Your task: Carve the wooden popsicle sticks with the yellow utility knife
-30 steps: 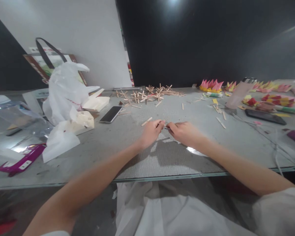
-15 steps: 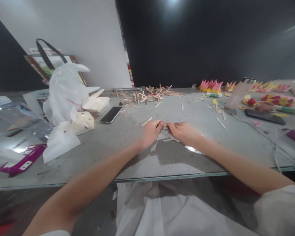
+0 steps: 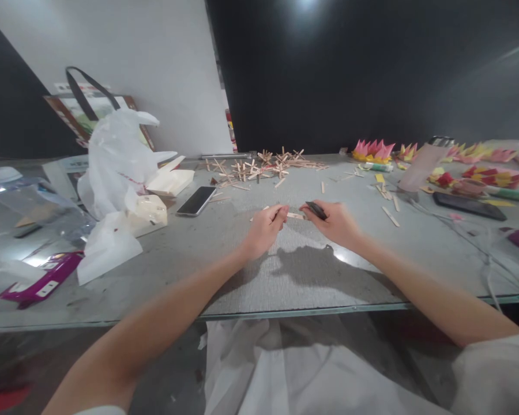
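Note:
Near the middle of the grey table, my left hand (image 3: 263,229) pinches a thin wooden stick (image 3: 296,216) that points toward the right. My right hand (image 3: 334,223) is closed on a dark tool (image 3: 317,210), whose exact kind I cannot make out. The stick's right end reaches close to the right fingertips; whether they touch is unclear. Another stick lies partly hidden behind my left hand. Beyond both hands lies a loose pile of wooden sticks (image 3: 281,167).
On the left are a phone (image 3: 196,201), a white plastic bag (image 3: 116,155), a clear bottle (image 3: 38,202) and a purple packet (image 3: 43,279). Pink and yellow paper flowers (image 3: 373,151), a dark phone (image 3: 469,206) and white cables (image 3: 462,236) are at the right.
My right hand has moved up and to the right, away from my left hand. The stick between them and the dark tool now show more clearly.

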A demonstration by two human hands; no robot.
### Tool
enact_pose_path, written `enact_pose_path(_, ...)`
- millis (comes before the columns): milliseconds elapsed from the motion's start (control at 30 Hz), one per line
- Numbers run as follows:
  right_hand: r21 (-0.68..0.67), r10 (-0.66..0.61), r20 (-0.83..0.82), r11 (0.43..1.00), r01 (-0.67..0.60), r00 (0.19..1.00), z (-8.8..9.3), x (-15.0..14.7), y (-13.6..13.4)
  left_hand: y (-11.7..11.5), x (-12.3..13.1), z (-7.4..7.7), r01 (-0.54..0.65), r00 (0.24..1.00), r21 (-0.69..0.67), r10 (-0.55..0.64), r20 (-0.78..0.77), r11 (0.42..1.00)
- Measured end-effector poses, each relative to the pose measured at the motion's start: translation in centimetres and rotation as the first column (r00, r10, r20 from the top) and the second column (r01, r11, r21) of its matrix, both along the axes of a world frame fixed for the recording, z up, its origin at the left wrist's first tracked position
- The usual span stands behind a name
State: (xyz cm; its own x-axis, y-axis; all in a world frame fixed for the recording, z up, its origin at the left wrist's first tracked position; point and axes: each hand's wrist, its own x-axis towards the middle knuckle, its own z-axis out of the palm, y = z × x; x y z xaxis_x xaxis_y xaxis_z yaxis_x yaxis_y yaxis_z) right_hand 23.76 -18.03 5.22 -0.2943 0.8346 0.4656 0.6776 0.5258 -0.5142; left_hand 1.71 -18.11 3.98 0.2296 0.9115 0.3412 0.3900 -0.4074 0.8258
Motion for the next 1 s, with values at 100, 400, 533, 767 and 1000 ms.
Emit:
enact_pose_path(100, -0.009, 0.059, -0.01, 0.998, -0.059, 0.998, 0.0, -0.4, -0.4, -0.1, 0.0, 0.0, 0.01, 1.0, -0.007, -0.01, -0.019, 1.0)
enact_pose_path(400, -0.188, 0.098, -0.168, 0.974, -0.129, 0.981, 0.7, -0.8, -0.3, -0.5, 0.3, 0.3, 0.002, 0.998, 0.027, 0.0, -0.068, 1.0)
enact_pose_path(533, -0.127, 0.079, -0.056, 0.988, -0.085, 0.995, 0.6, -0.8, -0.4, -0.4, 0.3, -0.1, -0.008, 0.999, 0.028, 0.009, -0.045, 1.0)
enact_pose_path(767, -0.012, -0.019, 0.165, 1.0, 0.021, 0.986, 0.4, -0.5, -0.1, -0.4, 0.4, -0.2, -0.015, 1.0, 0.009, 0.014, 0.009, 1.0)
enact_pose_path(1000, 0.044, -0.061, -0.186, 0.997, 0.07, 0.981, 0.7, 0.1, -0.2, -0.5, 0.5, -0.3, -0.062, 0.979, 0.043, 0.052, 0.196, 0.997)
